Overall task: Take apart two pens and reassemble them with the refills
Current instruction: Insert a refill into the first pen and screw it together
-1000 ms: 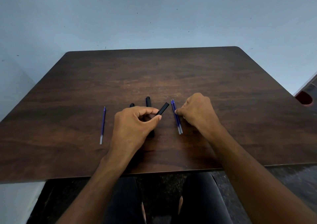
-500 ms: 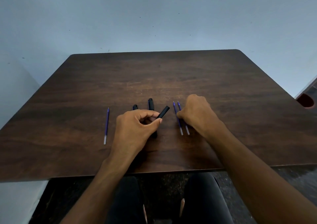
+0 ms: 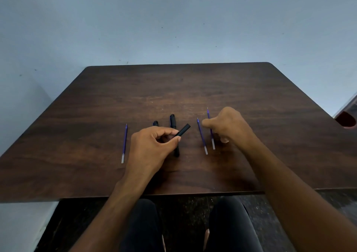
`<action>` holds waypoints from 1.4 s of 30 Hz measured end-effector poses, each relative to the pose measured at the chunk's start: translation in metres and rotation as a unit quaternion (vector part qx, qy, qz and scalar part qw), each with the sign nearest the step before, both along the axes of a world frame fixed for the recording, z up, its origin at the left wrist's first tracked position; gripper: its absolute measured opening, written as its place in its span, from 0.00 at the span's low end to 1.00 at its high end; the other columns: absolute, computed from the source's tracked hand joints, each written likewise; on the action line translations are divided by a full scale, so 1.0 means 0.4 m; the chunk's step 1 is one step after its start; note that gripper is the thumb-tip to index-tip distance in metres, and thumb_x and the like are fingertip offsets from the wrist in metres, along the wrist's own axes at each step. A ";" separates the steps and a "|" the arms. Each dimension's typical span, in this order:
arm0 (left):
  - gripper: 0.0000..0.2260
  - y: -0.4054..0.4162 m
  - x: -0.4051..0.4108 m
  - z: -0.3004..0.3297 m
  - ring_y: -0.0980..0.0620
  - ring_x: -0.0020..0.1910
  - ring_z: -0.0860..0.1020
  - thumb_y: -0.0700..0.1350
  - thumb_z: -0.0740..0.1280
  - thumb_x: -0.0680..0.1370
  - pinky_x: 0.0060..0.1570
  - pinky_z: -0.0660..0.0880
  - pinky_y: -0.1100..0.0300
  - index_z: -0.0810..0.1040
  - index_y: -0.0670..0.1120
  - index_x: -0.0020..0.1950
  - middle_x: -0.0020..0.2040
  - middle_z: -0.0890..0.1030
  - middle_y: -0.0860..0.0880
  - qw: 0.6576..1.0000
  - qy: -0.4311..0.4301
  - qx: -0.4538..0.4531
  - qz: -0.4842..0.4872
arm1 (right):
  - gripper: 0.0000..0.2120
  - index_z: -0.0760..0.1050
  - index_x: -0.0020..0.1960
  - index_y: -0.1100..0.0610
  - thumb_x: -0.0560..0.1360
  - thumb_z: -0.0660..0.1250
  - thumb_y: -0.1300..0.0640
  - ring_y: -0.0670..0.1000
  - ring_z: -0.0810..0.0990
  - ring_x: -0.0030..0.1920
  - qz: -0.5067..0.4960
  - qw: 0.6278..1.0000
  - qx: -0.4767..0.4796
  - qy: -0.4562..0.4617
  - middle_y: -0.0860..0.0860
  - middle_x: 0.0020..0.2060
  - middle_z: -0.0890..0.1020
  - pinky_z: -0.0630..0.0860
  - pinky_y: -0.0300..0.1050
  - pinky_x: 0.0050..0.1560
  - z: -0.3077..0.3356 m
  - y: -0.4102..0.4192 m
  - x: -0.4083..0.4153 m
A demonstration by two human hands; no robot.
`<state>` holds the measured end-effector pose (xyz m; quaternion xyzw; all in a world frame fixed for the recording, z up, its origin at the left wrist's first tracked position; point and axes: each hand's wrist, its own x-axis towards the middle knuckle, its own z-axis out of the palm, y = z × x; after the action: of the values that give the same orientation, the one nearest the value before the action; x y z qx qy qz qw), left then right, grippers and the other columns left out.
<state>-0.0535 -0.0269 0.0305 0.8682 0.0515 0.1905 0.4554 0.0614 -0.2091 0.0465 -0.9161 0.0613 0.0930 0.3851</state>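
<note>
My left hand (image 3: 154, 145) grips a short black pen barrel piece (image 3: 184, 129) between thumb and fingers, its free end pointing up and right. Behind the hand a black pen (image 3: 172, 121) lies lengthwise on the brown table (image 3: 193, 89). Another black pen part (image 3: 155, 123) shows only its far end. My right hand (image 3: 229, 126) pinches a blue refill (image 3: 208, 114), fingers curled round its middle. A second blue refill (image 3: 201, 136) lies just left of it on the table. Far to the left lies a third blue refill (image 3: 124, 143).
A red object (image 3: 345, 119) sits past the table's right edge. A pale blue wall rises behind the table. My legs in dark trousers are under the near table edge (image 3: 193, 193).
My right hand has drawn one refill away from its neighbour, to the right and farther from me. My left hand keeps its grip on the black barrel piece.
</note>
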 end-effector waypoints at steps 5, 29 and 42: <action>0.09 0.003 0.000 0.001 0.64 0.40 0.81 0.47 0.77 0.71 0.41 0.77 0.72 0.86 0.54 0.51 0.40 0.84 0.59 1.000 -0.012 0.014 -0.004 | 0.13 0.73 0.34 0.61 0.77 0.68 0.61 0.48 0.72 0.20 -0.030 0.929 0.367 0.027 0.54 0.23 0.76 0.69 0.38 0.20 0.019 -0.030 -0.017; 0.10 0.009 -0.009 0.003 0.65 0.41 0.81 0.46 0.78 0.70 0.43 0.78 0.72 0.85 0.57 0.49 0.40 0.84 0.62 0.999 -0.023 0.030 -0.019 | 0.10 0.77 0.35 0.61 0.75 0.65 0.67 0.50 0.78 0.27 -0.028 0.878 0.454 -0.151 0.56 0.29 0.83 0.77 0.44 0.28 0.019 -0.002 -0.111; 0.11 0.030 0.003 -0.016 0.70 0.48 0.79 0.44 0.76 0.71 0.48 0.71 0.79 0.85 0.54 0.52 0.43 0.80 0.66 0.997 -0.041 0.060 -0.002 | 0.07 0.80 0.42 0.60 0.76 0.67 0.67 0.50 0.81 0.31 0.035 0.890 0.414 -0.187 0.55 0.33 0.86 0.80 0.47 0.30 -0.028 0.028 -0.156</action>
<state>-0.0523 -0.0150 0.0243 0.8854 0.0201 0.2277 0.4048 -0.0009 -0.1979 0.0352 -0.6760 -0.0884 -0.0497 0.7299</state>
